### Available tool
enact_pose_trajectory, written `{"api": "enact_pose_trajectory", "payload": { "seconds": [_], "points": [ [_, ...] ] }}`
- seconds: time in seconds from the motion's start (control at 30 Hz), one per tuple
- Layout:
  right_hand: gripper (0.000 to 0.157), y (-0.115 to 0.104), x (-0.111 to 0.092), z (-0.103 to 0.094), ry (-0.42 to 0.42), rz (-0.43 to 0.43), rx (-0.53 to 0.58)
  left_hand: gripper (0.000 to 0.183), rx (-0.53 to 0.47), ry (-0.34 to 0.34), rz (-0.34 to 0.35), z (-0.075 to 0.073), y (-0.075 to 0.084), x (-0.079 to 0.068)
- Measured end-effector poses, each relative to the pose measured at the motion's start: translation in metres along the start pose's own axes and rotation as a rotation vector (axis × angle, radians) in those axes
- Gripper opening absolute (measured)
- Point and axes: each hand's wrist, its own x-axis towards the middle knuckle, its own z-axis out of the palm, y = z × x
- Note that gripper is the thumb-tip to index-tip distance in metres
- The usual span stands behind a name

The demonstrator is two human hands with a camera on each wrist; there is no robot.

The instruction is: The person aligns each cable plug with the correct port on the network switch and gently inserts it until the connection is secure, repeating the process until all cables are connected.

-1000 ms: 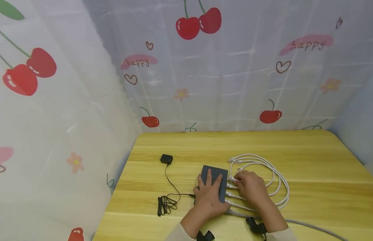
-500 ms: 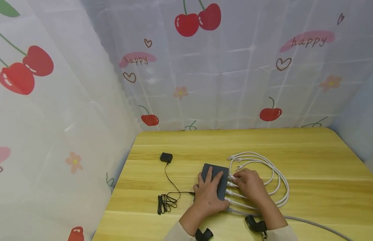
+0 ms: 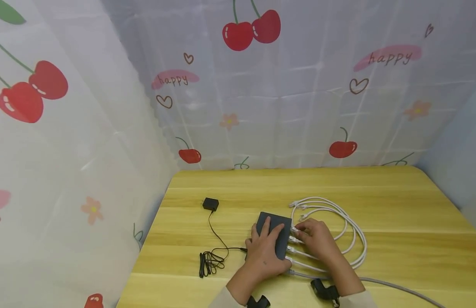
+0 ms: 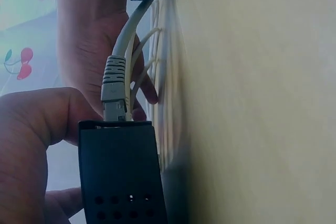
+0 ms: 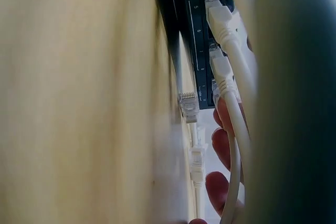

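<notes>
A dark network switch point(image 3: 285, 226) lies on the wooden table, its port side facing right. My left hand point(image 3: 262, 252) rests across its top with fingers spread, the thumb at the near right corner. With thumb and fingertips, my right hand point(image 3: 317, 240) pinches the plug of a white Ethernet cable point(image 3: 294, 229) right at the port side. Several other white plugs point(image 5: 219, 19) sit in ports nearer me. A grey cable's plug point(image 4: 114, 93) stands in the port at the near end, close by my left thumb. My right fingertips point(image 5: 221, 148) show behind the white cables in the right wrist view.
Loose white plugs point(image 3: 304, 217) and looped cables point(image 3: 362, 239) lie to the right. The grey cable point(image 3: 395, 285) runs off toward the right front. A black power adapter point(image 3: 211, 204) lies at left, its bundled cord point(image 3: 210, 264) leading to the switch. A cherry-print curtain point(image 3: 276, 128) hangs behind.
The head view shifts slightly. My left hand keeps its place on the switch, and my right hand stays at the same plug with only small finger movement.
</notes>
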Motion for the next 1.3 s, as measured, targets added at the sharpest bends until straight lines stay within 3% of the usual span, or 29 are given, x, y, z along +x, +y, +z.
{"api": "enact_pose_trajectory", "payload": {
  "seconds": [0.13, 0.4, 1.03, 1.3],
  "points": [
    [0.008, -0.0016, 0.0012, 0.0009, 0.033, -0.046, -0.043, 0.09, 0.01, -0.004, 0.002, -0.001, 0.0014, 0.0],
    [0.008, -0.0039, 0.0005, 0.0043, 0.102, -0.117, -0.233, 0.088, -0.001, 0.018, 0.018, -0.0001, 0.001, -0.0006],
    [0.011, -0.003, 0.0009, 0.0037, 0.113, -0.224, -0.25, 0.078, 0.09, 0.046, 0.113, 0.0051, 0.006, -0.0029],
    [0.012, -0.0031, 0.0033, 0.0093, 0.121, -0.265, -0.282, 0.079, 0.108, 0.024, 0.056, 0.0076, 0.0065, -0.0047]
  ]
}}
